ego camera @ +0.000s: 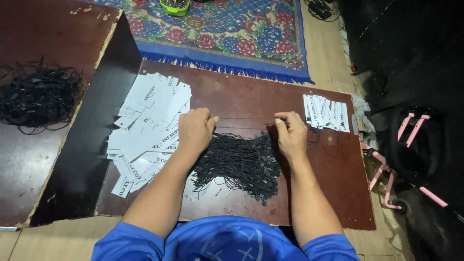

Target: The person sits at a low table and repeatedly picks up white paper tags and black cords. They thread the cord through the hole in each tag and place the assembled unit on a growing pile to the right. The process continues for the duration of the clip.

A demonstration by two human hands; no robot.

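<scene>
My left hand (195, 128) and my right hand (290, 131) hover over a dark red-brown board (251, 99), each pinching one end of a thin black string (244, 119) stretched taut between them. Just below the hands lies a loose pile of black strings (239, 164). A spread heap of white paper tags (147, 125) lies left of my left hand. A neat fanned row of strung white tags (326, 113) sits right of my right hand, with thin black loops trailing below it.
A second heap of black strings (38, 96) rests on a brown table at the left. A floral blue rug (227, 34) lies beyond the board, with a green basket (175, 7) on it. A pink-framed cart (401, 145) stands at the right.
</scene>
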